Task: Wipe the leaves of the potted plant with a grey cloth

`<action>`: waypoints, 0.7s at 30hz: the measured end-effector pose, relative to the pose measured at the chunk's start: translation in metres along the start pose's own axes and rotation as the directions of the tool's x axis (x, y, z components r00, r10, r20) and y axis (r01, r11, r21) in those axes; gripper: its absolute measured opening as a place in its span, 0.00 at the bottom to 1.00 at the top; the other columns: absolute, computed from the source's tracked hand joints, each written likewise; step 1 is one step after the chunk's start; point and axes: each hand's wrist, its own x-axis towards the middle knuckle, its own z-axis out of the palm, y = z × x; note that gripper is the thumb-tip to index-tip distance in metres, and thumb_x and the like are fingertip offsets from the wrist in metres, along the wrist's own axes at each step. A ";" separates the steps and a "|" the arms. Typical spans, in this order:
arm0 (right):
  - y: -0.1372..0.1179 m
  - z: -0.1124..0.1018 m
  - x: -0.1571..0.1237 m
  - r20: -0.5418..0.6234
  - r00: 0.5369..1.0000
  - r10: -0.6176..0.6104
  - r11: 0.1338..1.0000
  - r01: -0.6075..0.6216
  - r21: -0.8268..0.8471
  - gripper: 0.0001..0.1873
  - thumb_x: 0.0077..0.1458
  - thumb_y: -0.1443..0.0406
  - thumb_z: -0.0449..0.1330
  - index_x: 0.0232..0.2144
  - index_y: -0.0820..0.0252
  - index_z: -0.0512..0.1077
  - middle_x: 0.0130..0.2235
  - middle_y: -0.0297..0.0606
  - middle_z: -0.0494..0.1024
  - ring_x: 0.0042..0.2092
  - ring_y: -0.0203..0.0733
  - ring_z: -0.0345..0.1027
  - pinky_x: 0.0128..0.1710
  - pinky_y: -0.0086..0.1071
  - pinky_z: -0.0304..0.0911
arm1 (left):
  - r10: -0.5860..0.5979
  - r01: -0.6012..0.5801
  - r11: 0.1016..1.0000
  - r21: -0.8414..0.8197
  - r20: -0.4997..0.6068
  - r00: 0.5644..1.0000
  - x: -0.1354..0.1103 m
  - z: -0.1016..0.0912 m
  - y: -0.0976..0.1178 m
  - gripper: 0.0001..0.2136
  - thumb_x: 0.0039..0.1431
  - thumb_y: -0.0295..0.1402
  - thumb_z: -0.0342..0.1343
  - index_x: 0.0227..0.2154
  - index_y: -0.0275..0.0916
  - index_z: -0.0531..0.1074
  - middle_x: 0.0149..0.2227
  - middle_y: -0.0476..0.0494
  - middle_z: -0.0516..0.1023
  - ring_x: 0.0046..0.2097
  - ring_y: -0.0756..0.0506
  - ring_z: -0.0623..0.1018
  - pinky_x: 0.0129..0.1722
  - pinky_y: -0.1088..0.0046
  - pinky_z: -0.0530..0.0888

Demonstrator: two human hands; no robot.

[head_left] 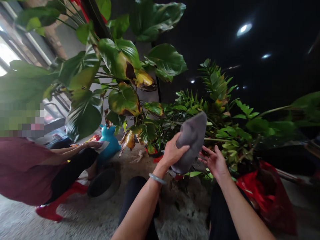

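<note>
My left hand point(172, 151) is closed on a grey cloth point(191, 140), held up in front of a low leafy plant point(185, 110). A pale green bangle point(157, 179) circles that wrist. My right hand point(215, 162) is open just right of the cloth, fingers spread toward the cloth's lower edge and the plant's leaves. A single green leaf point(193, 173) shows below the cloth between my hands. My knees in dark trousers sit below.
A tall plant with big yellowing leaves point(125, 100) rises at the left. A person in a maroon top point(22, 170) sits at far left beside a blue toy point(110, 141) and a dark bowl point(103, 182). Red wrapping point(265, 196) covers a pot at the right.
</note>
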 end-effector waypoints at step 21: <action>0.002 -0.004 0.002 0.066 0.995 0.078 0.994 -0.072 -0.082 0.27 0.52 0.44 0.55 0.37 0.57 0.79 0.37 0.46 0.83 0.40 0.53 0.76 0.30 0.39 0.68 | -0.232 0.168 0.961 0.220 0.312 0.921 -0.062 -0.001 -0.023 0.30 0.43 0.33 0.65 0.54 0.43 0.73 0.52 0.43 0.79 0.54 0.36 0.75 0.56 0.60 0.69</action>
